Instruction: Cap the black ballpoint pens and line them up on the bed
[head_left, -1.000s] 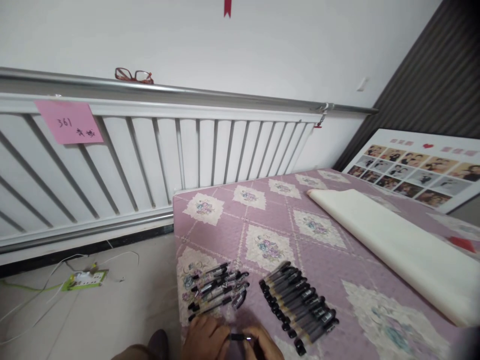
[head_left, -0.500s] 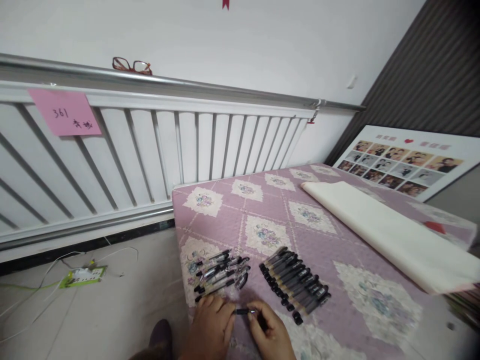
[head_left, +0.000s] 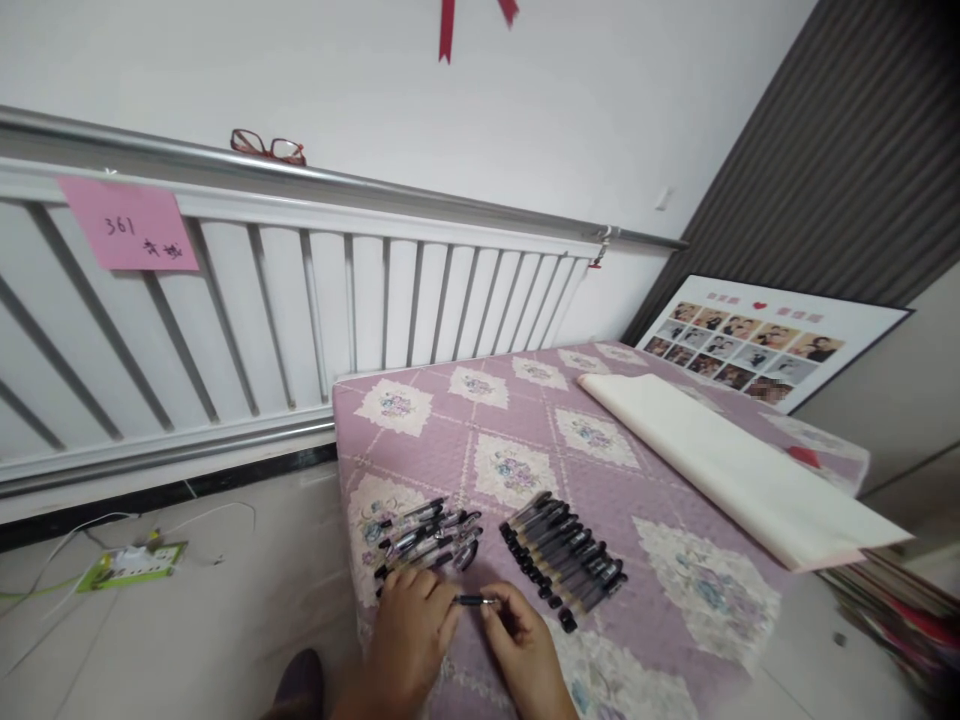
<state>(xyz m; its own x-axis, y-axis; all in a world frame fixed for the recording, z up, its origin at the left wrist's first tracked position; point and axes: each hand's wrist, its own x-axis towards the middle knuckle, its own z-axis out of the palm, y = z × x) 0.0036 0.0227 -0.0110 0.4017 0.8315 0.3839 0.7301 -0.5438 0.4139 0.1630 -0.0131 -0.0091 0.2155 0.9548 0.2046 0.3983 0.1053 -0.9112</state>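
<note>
My left hand (head_left: 409, 635) and my right hand (head_left: 521, 650) meet at the near edge of a purple quilted surface (head_left: 540, 440). Between their fingertips they pinch one thin black pen (head_left: 472, 600), held level. Just beyond my left hand lies a loose heap of several black pens (head_left: 427, 535). To its right, a neat slanted row of several more black pens (head_left: 561, 562) lies side by side on the quilt.
A cream roll of paper (head_left: 735, 475) lies across the right of the quilt. A photo board (head_left: 750, 340) leans against the dark wall. White radiator (head_left: 300, 310) with a pink note (head_left: 127, 225) and red glasses (head_left: 268, 148) above. Power strip (head_left: 131, 565) and cables on the floor at left.
The view has pulled back and tilted, so both hands show more fully. They keep the same pen pinched between them; both groups of pens lie unchanged.
</note>
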